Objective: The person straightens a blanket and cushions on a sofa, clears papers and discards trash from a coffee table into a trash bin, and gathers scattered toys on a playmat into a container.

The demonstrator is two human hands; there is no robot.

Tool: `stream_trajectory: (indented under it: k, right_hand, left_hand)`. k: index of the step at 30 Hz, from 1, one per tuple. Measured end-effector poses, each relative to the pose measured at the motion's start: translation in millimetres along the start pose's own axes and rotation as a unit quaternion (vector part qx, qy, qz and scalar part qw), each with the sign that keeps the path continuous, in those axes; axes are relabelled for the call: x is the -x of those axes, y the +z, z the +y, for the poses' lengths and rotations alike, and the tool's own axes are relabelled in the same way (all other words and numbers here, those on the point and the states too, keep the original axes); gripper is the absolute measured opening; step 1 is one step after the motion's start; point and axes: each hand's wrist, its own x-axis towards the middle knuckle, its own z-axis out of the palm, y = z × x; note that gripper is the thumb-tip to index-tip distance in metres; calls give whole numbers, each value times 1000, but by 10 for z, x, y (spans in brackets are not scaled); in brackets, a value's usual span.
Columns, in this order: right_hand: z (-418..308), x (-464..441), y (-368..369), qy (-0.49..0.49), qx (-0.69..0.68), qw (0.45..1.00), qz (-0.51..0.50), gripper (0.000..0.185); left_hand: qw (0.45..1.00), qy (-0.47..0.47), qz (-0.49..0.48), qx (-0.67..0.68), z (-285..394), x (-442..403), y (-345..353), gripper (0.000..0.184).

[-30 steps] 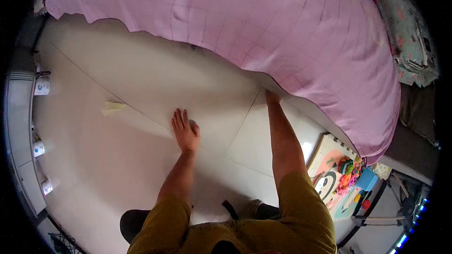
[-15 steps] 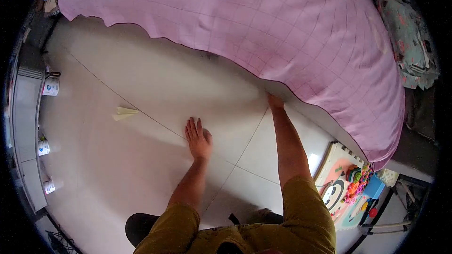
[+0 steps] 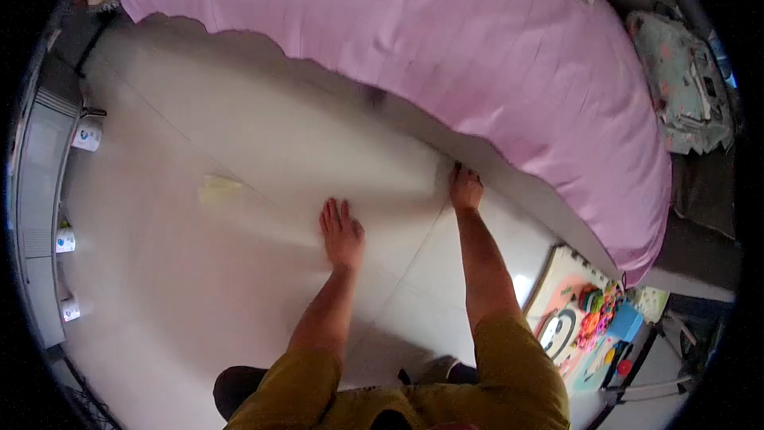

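Note:
My left hand (image 3: 343, 237) lies palm down on the pale tiled floor (image 3: 263, 127), fingers stretched out and slightly spread. Further right, my right hand (image 3: 467, 189) is low over the floor, close to the hem of a pink bed cover (image 3: 477, 64). Its fingers are curled in, and a small dark bit shows at their tips; I cannot make out what it is. To the left of my left hand, a pale yellow folded piece (image 3: 219, 189), perhaps paper, rests on the floor, blurred.
A foam play mat (image 3: 557, 287) with colourful toys (image 3: 597, 314) and a blue box (image 3: 625, 321) lies at right. White tubs (image 3: 87, 135) stand along a grey cabinet (image 3: 48, 167) at left. A patterned bag (image 3: 684, 87) is at upper right.
My right hand has drawn back from the cover's hem and now shows more fully. My left hand stays on the floor. The whole view has shifted slightly.

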Motion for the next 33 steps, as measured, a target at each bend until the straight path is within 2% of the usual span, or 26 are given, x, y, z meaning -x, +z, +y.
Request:
stream_trajectory:
  k: [1,3,6,7,8,9,10,13,15,16,17,19,21,22,25,27,31,33]
  right_hand:
    - [120,121,187,-61,9,994,91,26]
    - [58,246,31,-46,-27,994,97,24]
    - [82,341,-99,16,-215,969,117,27]
    - [119,427,-100,122,-423,895,67,27]
    - [155,493,-123,221,-606,764,17,28]
    - [192,542,-140,304,-752,584,-28,29]
    - [156,653,-257,311,-809,495,-58,25]
    - [104,970,-631,312,-922,148,-175,23]
    - [5,1233,-887,283,-931,199,-117,28]
    - [-48,1361,-956,288,-930,205,-99,30]
    - [-77,1470,-1030,295,-928,215,-79,32]
    - [-37,1639,-1222,258,-947,164,-94,32]
    - [94,1746,-1595,288,-939,140,-126,32]
    - [237,1848,-1673,245,-949,131,-149,33]
    - [555,2208,-2138,276,-885,352,-131,33]
    - [788,2505,-2386,303,-907,257,-142,30]
    - [1329,3110,-2741,346,-870,317,-153,24]
    - [1606,3416,-3036,365,-838,383,-135,21]
  left_hand:
    - [1000,9,17,8,14,15,-54,47]
    - [999,14,27,19,47,26,-133,46]
    - [999,7,29,24,47,28,-121,45]
    - [999,7,34,25,37,26,-93,45]
    - [999,8,41,26,34,27,-78,45]
    - [999,8,40,25,27,26,-50,46]
    - [999,11,39,25,17,21,-32,46]
    - [999,21,45,18,39,31,-27,47]
    - [996,48,65,41,22,52,-5,47]
    - [992,71,79,74,-16,50,32,47]
    - [991,80,97,50,-7,23,37,45]
    - [990,92,102,30,99,48,-14,43]
    - [994,70,73,-41,156,79,124,42]
    - [993,80,72,-45,169,95,155,41]
    - [993,82,71,-37,202,109,106,42]
    - [993,81,79,-24,232,125,80,42]
    - [990,90,108,-4,195,127,125,40]
    - [989,91,113,-12,127,184,153,41]
